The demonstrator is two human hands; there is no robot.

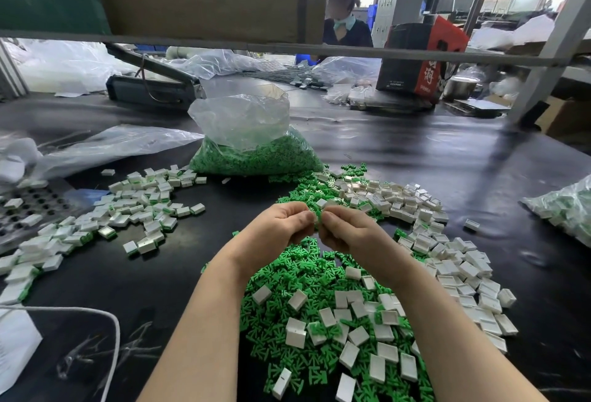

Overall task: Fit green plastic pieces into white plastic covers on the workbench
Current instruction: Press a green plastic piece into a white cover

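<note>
Fingers (308, 218) of both hands pressed together at the tips, pinching one small part between them over the middle of the table (463, 158). Left hand (275, 229) and right hand (347, 230) raised just above the loose heap, thumbs facing each other, probably to squeeze a green piece home into a white cover. Held part (317, 220) mostly hidden by the fingertips: a pale sliver only, so cannot tell how far seated.

Stock laid out within easy reach, by the look of it. Loose green plastic pieces (294, 277) spread directly below the wrists. Empty white covers (447, 261) scattered over and to the right of that green heap, some open side up. Finished-looking covers with green showing at one edge (140, 210) piled well apart to the left, likely kept separate as done work. Clear bag of green pieces (256, 152) standing open on the far side, just beyond the heap, a refill supply. Another bag of mixed parts (566, 206) at the right edge. White cord (96, 315) curling across the near left corner. Another person (345, 18) at the far side of the table.
</note>
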